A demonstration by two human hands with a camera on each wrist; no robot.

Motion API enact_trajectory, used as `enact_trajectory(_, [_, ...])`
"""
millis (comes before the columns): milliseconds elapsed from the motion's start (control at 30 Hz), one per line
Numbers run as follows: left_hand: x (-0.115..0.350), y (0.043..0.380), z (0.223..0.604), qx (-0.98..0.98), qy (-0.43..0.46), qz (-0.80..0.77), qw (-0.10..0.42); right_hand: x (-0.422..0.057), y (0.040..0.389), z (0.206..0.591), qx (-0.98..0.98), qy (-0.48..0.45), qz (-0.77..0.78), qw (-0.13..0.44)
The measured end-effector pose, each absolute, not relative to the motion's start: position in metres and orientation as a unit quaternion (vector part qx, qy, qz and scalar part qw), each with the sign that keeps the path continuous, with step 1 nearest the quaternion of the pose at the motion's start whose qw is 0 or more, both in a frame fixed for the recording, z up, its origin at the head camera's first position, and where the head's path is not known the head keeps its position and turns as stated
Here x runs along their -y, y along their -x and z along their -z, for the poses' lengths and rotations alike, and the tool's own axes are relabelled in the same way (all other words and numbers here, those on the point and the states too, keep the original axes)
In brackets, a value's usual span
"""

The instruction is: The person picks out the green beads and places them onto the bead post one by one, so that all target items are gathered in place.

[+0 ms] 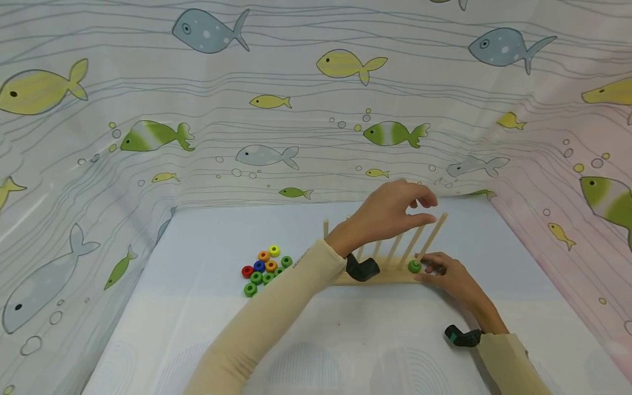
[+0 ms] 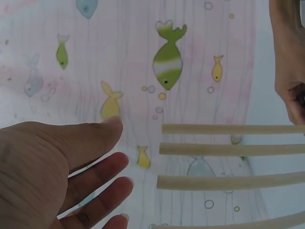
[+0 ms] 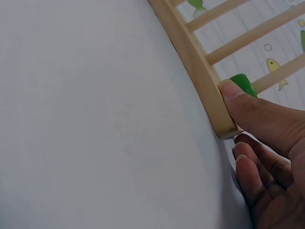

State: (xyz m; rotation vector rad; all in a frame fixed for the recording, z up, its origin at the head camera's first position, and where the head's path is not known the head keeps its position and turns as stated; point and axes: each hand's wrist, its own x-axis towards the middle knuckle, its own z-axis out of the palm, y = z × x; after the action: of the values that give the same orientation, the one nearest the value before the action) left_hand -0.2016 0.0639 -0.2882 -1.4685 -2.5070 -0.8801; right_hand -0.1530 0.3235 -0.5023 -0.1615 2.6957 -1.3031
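A wooden peg stand has upright wooden rods along its base. At its right end a green ring sits low around the last rod. My left hand hovers over the right-hand rods, thumb and fingers apart with nothing between them; in the left wrist view its fingertips are short of the rod ends. With thumb in front and fingers curled behind, my right hand grips the base's right end. In the right wrist view the thumb presses the base beside the green ring.
Left of the stand lies a group of loose rings: a red ring, a blue ring, a yellow ring, orange ones and several green ones. My left forearm hides part of the group and stand. A fish-patterned curtain surrounds the table.
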Motion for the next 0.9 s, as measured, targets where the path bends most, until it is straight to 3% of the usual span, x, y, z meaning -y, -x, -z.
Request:
enact_trajectory(567, [-0.018,0.203,0.297,0.799,0.454,0.382,0.095,-0.329,0.155,0.504,-0.902,0.075,0.422,0.054])
enact_trajectory(900, [0.011,0.195,0.293,0.794,0.442,0.401,0.115,-0.329,0.155,0.501,-0.889,0.071,0.447,0.074])
